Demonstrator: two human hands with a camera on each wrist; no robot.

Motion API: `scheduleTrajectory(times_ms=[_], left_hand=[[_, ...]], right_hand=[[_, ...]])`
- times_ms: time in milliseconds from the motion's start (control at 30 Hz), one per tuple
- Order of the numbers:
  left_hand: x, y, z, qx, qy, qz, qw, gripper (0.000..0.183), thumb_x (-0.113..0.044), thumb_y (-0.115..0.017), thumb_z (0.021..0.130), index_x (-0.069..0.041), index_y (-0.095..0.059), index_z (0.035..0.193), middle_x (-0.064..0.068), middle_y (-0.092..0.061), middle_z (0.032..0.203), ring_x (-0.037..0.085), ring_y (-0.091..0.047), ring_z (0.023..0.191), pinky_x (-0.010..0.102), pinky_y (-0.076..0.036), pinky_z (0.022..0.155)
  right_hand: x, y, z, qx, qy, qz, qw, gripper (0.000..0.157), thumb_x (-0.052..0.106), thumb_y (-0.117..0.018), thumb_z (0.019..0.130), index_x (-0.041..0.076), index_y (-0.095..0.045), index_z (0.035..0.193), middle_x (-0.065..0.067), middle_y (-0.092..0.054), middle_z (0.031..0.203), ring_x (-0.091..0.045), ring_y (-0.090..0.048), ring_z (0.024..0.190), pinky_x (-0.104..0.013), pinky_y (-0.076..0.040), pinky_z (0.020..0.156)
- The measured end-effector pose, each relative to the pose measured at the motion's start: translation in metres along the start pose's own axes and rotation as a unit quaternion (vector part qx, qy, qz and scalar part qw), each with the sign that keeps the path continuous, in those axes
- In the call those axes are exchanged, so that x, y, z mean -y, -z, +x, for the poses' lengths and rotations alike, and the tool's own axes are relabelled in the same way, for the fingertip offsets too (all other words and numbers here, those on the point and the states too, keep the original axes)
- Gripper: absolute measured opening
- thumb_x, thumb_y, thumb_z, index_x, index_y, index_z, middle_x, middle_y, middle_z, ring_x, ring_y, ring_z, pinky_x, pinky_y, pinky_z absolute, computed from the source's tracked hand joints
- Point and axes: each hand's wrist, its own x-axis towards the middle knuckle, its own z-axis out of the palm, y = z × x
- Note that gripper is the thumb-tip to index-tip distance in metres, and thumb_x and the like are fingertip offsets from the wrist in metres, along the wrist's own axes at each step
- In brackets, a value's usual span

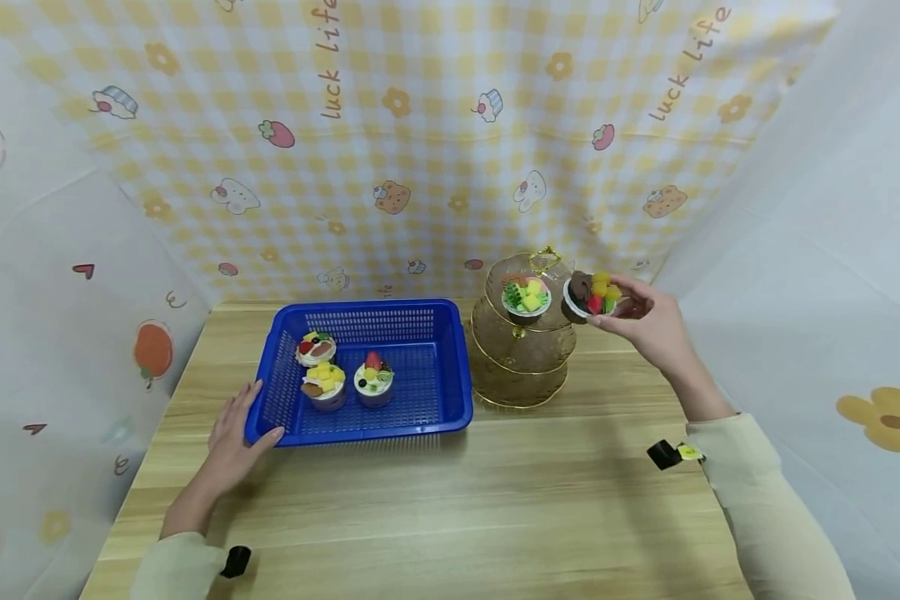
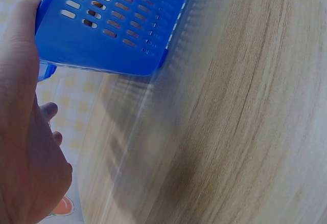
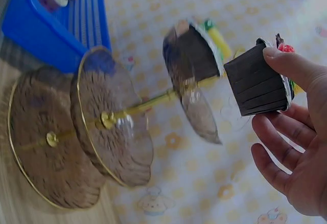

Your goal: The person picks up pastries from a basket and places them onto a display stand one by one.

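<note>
Between thumb and fingers my right hand (image 1: pixel 645 321) pinches a cupcake (image 3: pixel 258 81) in a dark wrapper, topped with chocolate and fruit. It is held beside the top tier of a three-tier cake stand (image 1: pixel 521 358), whose smoky clear plates have gold rims. A second cupcake (image 1: pixel 526 298), with green and yellow topping, sits on that top tier. At the left, my left hand (image 1: pixel 232 429) rests at the near left corner of a blue basket (image 1: pixel 461 367), thumb over the rim. Inside the basket stand three cupcakes, among them one with a strawberry (image 1: pixel 373 383).
The basket and stand are side by side on a wood-grain table (image 1: pixel 450 517). A yellow checked cloth (image 1: pixel 420 150) hangs behind them, with pale cloth walls on both sides. Each sleeve carries a small black device (image 1: pixel 663 455) near the wrist.
</note>
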Motion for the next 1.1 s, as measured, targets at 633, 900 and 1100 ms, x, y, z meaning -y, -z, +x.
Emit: scheduleTrajectory(times_ms=[633,900,1100], left_hand=[[0.0,-0.001,0.0,0.006,0.005,-0.009,0.9999,0.091,-0.041,-0.06,0.096,-0.03,0.004,0.16,0.025,0.005,0.166,0.056,0.009,0.148,0.081,0.002,0.107],[-0.001,0.0,0.0,0.009,0.009,-0.005,0.9999,0.092,-0.041,-0.06,0.096,-0.029,0.005,0.16,0.024,0.005,0.166,0.056,0.008,0.148,0.081,0.001,0.107],[-0.001,0.0,-0.001,0.004,0.006,-0.004,1.0,0.091,-0.042,-0.06,0.096,-0.028,0.004,0.16,0.025,0.004,0.166,0.057,0.007,0.147,0.081,0.001,0.107]], right_hand=[[-0.002,-0.035,0.04,-0.117,-0.05,-0.021,0.992,0.069,0.043,-0.079,0.08,0.007,-0.057,0.135,-0.015,-0.063,0.121,-0.001,-0.058,0.081,-0.014,-0.048,0.065],[0.008,-0.047,0.042,-0.135,-0.04,-0.034,0.99,0.067,0.042,-0.08,0.08,0.008,-0.059,0.133,-0.013,-0.064,0.114,-0.016,-0.061,0.089,-0.02,-0.047,0.072],[0.005,-0.053,0.046,-0.118,-0.024,-0.023,0.992,0.068,0.039,-0.08,0.08,0.005,-0.058,0.135,-0.019,-0.064,0.119,-0.031,-0.061,0.103,-0.038,-0.05,0.088]])
